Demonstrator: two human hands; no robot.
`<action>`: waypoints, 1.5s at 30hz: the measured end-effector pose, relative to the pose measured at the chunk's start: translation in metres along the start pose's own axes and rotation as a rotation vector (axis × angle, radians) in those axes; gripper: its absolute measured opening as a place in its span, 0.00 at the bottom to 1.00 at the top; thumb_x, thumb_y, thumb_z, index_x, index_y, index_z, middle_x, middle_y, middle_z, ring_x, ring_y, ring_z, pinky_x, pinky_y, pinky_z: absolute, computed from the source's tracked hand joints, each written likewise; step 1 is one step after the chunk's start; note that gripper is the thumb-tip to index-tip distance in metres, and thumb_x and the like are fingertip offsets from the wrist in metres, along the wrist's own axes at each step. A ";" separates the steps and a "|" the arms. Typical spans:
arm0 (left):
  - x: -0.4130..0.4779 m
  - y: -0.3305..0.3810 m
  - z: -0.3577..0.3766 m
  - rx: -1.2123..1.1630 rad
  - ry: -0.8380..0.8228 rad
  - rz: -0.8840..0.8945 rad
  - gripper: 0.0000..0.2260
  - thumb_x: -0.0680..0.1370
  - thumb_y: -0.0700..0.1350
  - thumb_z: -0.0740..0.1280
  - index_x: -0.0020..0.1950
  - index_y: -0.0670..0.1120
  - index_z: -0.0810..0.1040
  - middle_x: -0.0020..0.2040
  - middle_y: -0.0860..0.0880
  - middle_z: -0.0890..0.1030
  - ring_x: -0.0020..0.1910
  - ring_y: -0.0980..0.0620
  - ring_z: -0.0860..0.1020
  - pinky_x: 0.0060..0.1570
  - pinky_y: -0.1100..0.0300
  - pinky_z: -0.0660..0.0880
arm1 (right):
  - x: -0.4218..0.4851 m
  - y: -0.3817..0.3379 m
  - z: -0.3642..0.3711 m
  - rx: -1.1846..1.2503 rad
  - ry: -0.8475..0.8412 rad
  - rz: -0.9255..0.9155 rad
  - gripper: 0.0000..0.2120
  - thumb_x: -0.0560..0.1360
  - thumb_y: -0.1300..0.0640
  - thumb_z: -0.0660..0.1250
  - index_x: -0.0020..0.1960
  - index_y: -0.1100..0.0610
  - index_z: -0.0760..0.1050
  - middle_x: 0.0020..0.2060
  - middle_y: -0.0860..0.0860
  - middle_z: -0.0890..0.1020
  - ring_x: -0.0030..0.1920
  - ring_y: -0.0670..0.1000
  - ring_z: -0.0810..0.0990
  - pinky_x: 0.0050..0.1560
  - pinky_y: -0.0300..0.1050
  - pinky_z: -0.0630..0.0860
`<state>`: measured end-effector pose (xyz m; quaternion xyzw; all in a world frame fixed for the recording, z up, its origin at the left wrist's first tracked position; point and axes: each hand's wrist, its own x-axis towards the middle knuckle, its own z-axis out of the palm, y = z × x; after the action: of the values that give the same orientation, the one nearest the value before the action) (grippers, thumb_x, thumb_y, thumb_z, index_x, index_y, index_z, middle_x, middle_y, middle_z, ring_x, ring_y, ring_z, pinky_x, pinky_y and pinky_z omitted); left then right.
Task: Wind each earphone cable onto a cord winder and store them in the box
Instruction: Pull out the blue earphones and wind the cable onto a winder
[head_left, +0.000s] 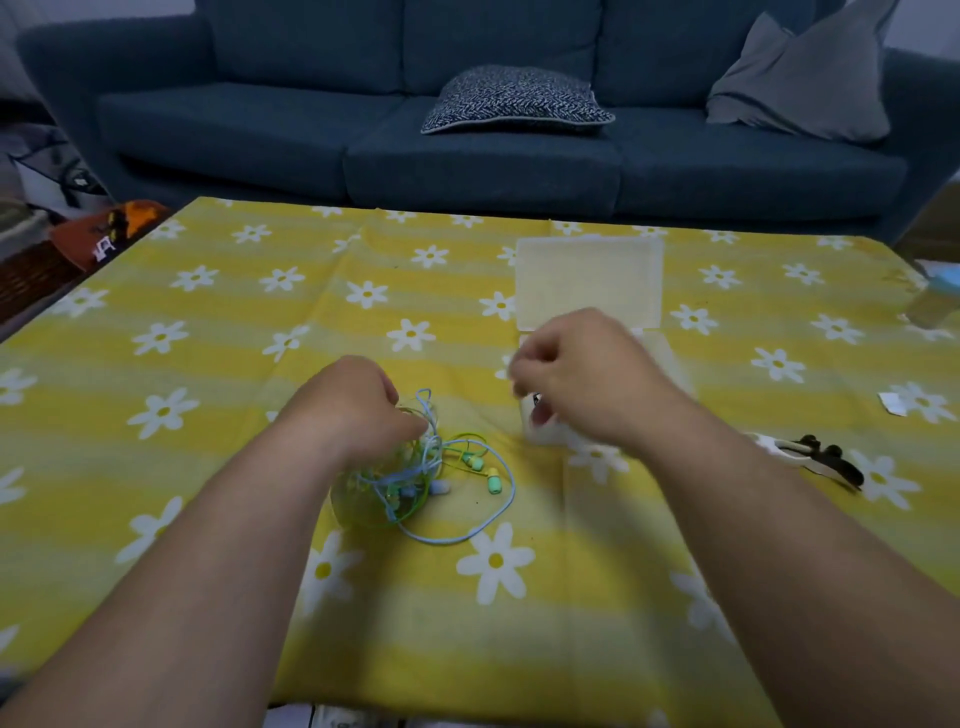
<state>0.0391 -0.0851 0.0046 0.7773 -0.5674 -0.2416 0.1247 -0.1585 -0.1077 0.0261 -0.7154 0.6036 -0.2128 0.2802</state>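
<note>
Tangle nearest: blue and green earphone cables lie heaped, none wound yet, I'd judge, so nearly everything remains. The left hand grips their top. Rightward, the right hand is curled, on what I cannot tell. Beyond, the box lies open.

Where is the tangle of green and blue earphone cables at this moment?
In the head view the cable tangle lies on the yellow flowered tablecloth, left of centre, against the left hand, with the open translucent plastic box to its right.
</note>
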 end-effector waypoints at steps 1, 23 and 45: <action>-0.003 0.000 0.001 0.058 -0.048 0.007 0.11 0.71 0.49 0.76 0.45 0.44 0.81 0.43 0.46 0.82 0.46 0.44 0.80 0.47 0.56 0.78 | -0.006 -0.006 0.013 0.077 -0.132 -0.009 0.06 0.76 0.60 0.65 0.46 0.57 0.82 0.42 0.52 0.85 0.33 0.51 0.85 0.39 0.49 0.82; 0.005 -0.027 -0.007 0.218 0.050 -0.061 0.11 0.73 0.38 0.69 0.53 0.46 0.83 0.52 0.44 0.83 0.50 0.42 0.82 0.50 0.53 0.79 | -0.057 0.021 -0.082 0.936 0.498 0.077 0.07 0.73 0.64 0.67 0.36 0.59 0.77 0.19 0.46 0.60 0.21 0.47 0.55 0.25 0.36 0.55; -0.026 0.030 0.019 -0.128 0.005 0.351 0.12 0.80 0.48 0.67 0.39 0.46 0.83 0.34 0.47 0.78 0.33 0.49 0.73 0.35 0.57 0.66 | -0.089 0.049 -0.136 1.177 0.776 -0.061 0.11 0.72 0.64 0.65 0.32 0.55 0.75 0.22 0.48 0.60 0.22 0.47 0.54 0.25 0.39 0.52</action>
<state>-0.0018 -0.0689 0.0088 0.6573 -0.6775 -0.2498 0.2157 -0.2980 -0.0454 0.0993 -0.3342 0.4243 -0.7514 0.3790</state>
